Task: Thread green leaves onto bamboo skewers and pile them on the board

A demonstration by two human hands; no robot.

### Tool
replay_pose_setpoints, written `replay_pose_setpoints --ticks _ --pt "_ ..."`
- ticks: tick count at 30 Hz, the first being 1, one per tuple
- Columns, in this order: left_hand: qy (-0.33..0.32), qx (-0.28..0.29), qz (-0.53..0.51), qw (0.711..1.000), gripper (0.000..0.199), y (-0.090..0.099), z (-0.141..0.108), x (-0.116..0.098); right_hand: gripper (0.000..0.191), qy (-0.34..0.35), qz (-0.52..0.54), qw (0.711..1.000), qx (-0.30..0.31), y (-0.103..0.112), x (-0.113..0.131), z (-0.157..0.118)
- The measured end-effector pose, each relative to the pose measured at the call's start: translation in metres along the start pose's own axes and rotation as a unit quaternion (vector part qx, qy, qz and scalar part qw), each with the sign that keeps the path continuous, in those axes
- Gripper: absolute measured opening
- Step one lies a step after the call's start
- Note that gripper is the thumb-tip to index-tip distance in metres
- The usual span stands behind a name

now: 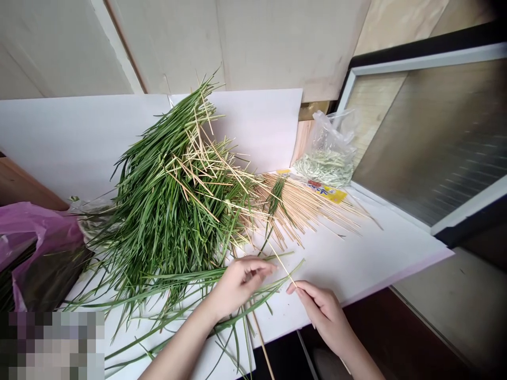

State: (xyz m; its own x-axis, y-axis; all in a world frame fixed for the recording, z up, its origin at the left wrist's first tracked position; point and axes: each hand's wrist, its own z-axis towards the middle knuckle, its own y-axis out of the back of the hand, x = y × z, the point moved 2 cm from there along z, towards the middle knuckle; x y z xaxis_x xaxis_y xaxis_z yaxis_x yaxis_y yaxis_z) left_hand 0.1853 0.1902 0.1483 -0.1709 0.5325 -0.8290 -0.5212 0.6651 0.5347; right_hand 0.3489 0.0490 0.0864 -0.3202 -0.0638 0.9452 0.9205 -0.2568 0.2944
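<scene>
Head view. Right grip (322, 309): closed, with a thin pale stick (282, 264) between thumb and fingers; the stick slants up and away, toward the left grip's far side. Left grip (240, 279): fingers curled, thumb near the fingertips; cannot tell whether anything is held. Long loose leaves (158, 282) run beneath and beside the left grip, some tips reaching the gap between both grips. A second stick (262, 343) lies below the left grip, angled past the near edge of the counter (364, 269).

Ahead and left of the left grip: tall heap of green leaves (158, 211), with pale stalks (202, 155) across its upper part. Beyond both grips: fanned sticks (309, 211), a yellow packet (335, 194), then a clear bag (325, 166) of pale green pieces. Far left of the left grip: purple bag (47, 227).
</scene>
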Motion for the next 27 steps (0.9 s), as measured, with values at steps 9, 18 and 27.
replay_pose_setpoints --ticks 9,18,27 --pt "-0.053 -0.034 0.385 0.921 0.024 -0.008 0.007 0.016 0.036 -0.009 0.007 1.0 0.013 0.002 0.001 0.001" --pt "-0.008 -0.105 0.213 0.971 0.001 0.004 0.003 0.017 0.036 -0.009 0.012 1.0 0.01 0.003 0.003 0.001" --pt "0.055 -0.176 -0.09 0.979 0.025 0.009 0.007 0.025 0.033 -0.017 0.02 0.999 0.04 0.008 0.003 0.001"
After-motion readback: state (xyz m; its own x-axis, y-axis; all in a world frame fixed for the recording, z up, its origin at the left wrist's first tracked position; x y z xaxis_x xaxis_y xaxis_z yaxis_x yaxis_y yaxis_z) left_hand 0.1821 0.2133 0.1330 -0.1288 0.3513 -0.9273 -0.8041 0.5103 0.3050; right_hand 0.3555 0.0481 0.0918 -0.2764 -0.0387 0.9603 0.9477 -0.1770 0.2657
